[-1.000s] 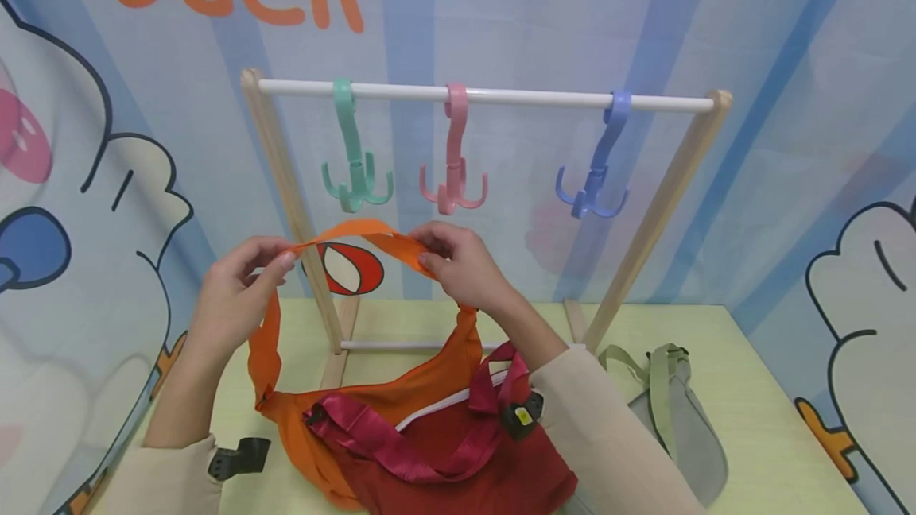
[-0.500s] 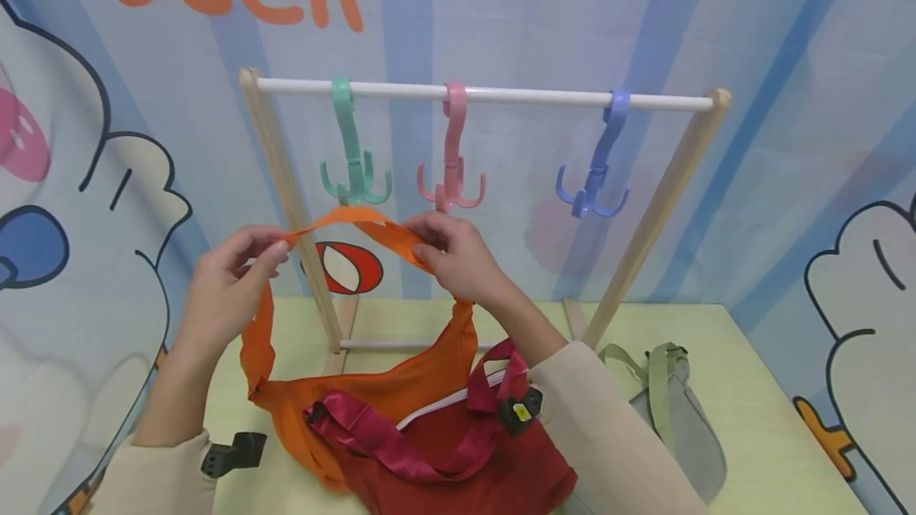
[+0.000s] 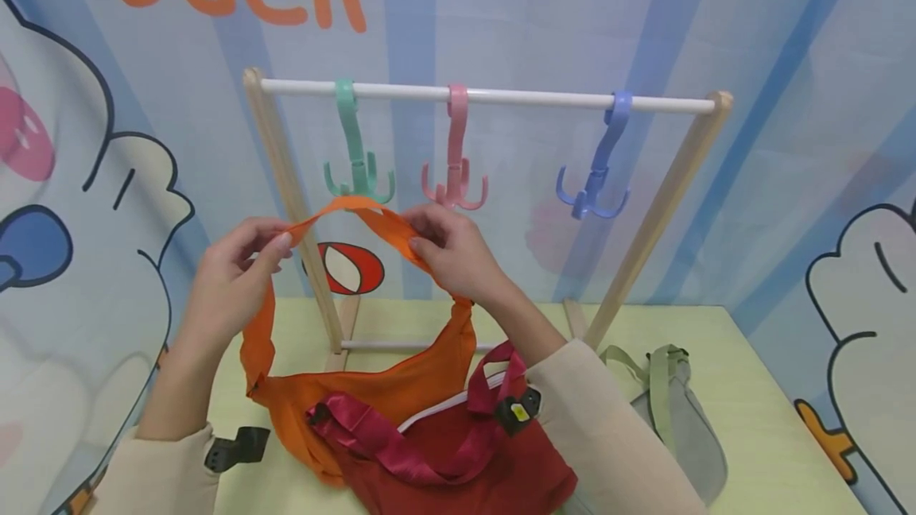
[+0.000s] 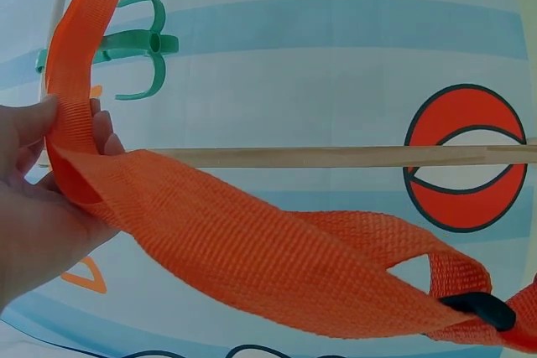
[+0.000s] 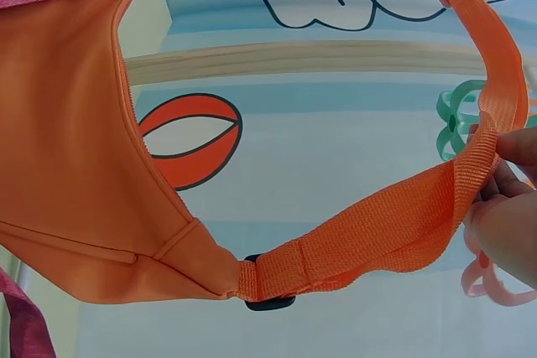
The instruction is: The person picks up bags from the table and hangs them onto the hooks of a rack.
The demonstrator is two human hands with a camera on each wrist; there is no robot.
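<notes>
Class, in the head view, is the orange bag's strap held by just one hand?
No, the left hand and the right hand both hold the orange strap.

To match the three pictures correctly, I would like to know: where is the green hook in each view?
Head: green hook, upper half, left of centre.
Left wrist: green hook, upper left, partly behind the strap.
Right wrist: green hook, right side, partly behind the strap.
Shared landmark: the orange strap.

- your left sleeve (image 3: 168, 471) and right sleeve (image 3: 608, 427): plain beige
- your left wrist device (image 3: 239, 449): black, angular
- your right wrist device (image 3: 508, 418): black, with a yellow patch (image 3: 520, 412)
</notes>
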